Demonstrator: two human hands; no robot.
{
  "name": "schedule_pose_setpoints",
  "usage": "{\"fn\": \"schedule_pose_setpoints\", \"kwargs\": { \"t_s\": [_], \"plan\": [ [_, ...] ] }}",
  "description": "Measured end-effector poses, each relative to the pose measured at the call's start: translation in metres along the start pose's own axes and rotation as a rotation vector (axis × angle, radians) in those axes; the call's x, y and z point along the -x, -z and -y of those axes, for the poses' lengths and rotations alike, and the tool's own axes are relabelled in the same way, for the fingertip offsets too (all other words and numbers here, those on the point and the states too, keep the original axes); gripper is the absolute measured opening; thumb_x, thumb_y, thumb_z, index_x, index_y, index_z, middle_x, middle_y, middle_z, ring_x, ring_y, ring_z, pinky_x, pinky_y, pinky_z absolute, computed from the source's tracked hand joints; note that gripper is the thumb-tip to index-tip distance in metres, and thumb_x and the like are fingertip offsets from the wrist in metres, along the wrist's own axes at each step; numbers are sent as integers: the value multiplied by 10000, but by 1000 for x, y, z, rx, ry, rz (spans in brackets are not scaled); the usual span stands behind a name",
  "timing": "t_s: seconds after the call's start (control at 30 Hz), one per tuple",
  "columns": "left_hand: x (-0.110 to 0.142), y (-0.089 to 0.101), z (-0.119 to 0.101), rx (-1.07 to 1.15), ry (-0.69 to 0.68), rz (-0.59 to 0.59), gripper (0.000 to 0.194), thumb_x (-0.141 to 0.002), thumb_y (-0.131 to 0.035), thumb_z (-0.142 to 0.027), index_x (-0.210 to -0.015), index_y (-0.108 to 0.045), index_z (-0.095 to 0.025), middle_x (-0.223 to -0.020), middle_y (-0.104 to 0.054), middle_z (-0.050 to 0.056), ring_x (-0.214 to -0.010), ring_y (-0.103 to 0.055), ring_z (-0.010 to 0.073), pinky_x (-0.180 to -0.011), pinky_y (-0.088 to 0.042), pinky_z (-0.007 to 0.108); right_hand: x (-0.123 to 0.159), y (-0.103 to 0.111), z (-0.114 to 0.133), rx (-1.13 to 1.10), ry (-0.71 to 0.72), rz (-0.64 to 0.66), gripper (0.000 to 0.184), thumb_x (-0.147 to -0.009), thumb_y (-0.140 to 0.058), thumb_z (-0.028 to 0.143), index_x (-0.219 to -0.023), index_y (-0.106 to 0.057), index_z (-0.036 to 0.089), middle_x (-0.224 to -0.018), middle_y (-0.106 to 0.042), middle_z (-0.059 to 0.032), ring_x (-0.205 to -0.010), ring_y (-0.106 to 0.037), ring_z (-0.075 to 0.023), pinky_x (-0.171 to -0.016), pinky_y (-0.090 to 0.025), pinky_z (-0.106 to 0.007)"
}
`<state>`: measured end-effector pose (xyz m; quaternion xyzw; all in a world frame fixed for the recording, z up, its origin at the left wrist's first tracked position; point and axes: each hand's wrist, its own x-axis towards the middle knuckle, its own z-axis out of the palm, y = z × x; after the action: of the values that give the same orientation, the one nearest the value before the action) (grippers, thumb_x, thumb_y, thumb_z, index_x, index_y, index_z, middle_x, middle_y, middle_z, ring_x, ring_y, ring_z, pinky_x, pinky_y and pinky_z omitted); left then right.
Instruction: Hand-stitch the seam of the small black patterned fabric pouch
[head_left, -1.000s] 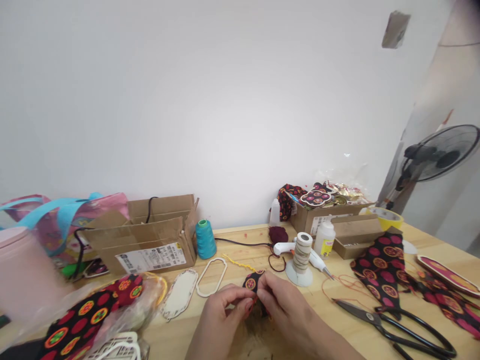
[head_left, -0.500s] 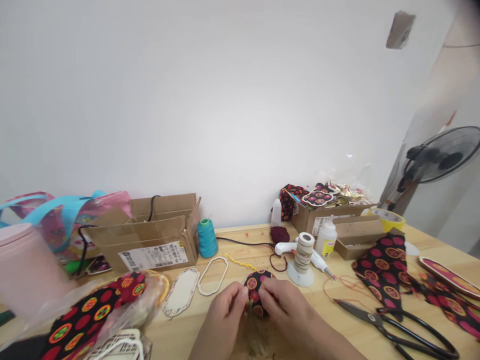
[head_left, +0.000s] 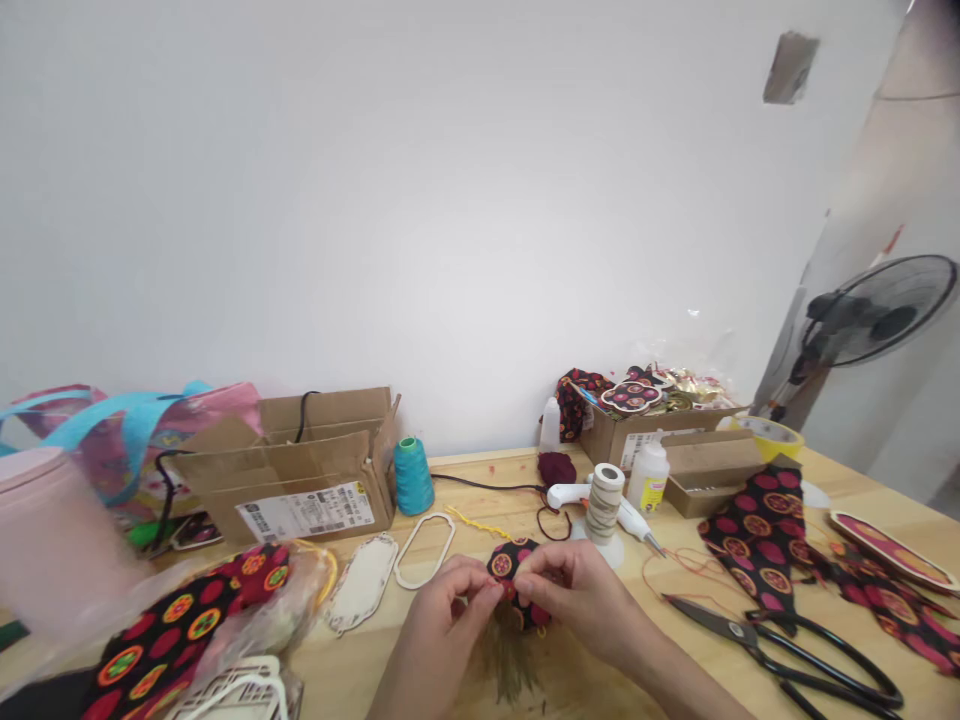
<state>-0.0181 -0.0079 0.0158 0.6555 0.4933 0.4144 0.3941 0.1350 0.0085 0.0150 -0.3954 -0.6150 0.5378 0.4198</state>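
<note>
Both hands at patterned cloth, mid-tabletop; grip reset, strands now clearer.
Versus half a second ago: the fingertips, then mostly tucked from sight, now show; the right hand [head_left: 585, 600] now overlaps the base of the white spool [head_left: 604, 505]; the dark strands [head_left: 514, 660] below the cloth [head_left: 517, 555] read sharper. Left hand [head_left: 446, 625]: thumb and forefinger pinched at cloth's left side, beside a red bit too small to identify. Right fingers pinch the cloth opposite. Cloth sits well forward of the tabletop's [head_left: 472, 468] rear edge. Containers, along rear edge: left carton [head_left: 277, 482], open, black cable over its rim, interior hidden; right carton [head_left: 611, 440], heaped with a patterned framed piece [head_left: 631, 396] and gold-coloured items [head_left: 694, 388]; low box [head_left: 684, 500] before it, contents unclear.
</note>
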Motion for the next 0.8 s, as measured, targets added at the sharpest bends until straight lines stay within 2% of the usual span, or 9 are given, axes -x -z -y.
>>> {"fn": "schedule_pose_setpoints", "kwargs": {
  "t_s": [0.13,0.3,0.47,0.63,0.8],
  "plan": [
    [0,-1,3,13,53,34,236,-748,-451,-345,-653,-572,-166,-651,-528,7,-640,-471,153,-593,-363,236,-1,1,-2,25,8,-11,229,-651,-584,321,-582,-606,104,-479,-496,24,-409,-367,-55,-396,-269,-180],
    [1,-5,6,78,127,54,287,-769,-392,-399,-582,-433,-186,-523,-355,-60,-509,-337,107,-491,-290,214,-1,1,-4,43,8,-35,194,-677,-556,289,-580,-541,122,-484,-464,37,-429,-363,-62,-412,-278,-185],
    [3,-9,5,33,129,68,305,-780,-361,-407,-556,-360,-201,-539,-326,-59,-528,-329,111,-503,-290,220,2,-3,-7,143,137,39,261,-808,-388,272,-574,-436,164,-545,-414,46,-514,-371,-77,-485,-305,-188],
    [4,-8,1,-81,43,54,271,-795,-354,-362,-598,-439,-195,-593,-432,-25,-597,-417,141,-567,-341,238,3,-4,-12,388,185,29,308,-853,-304,276,-576,-397,177,-558,-403,47,-539,-373,-86,-502,-292,-197],
    [3,-3,-2,-130,-72,0,242,-788,-393,-302,-622,-532,-194,-819,-503,27,-811,-487,167,-752,-362,269,1,-1,-10,531,296,-27,284,-820,-385,224,-562,-489,164,-530,-441,42,-524,-400,-84,-498,-291,-190]
  ]
}}
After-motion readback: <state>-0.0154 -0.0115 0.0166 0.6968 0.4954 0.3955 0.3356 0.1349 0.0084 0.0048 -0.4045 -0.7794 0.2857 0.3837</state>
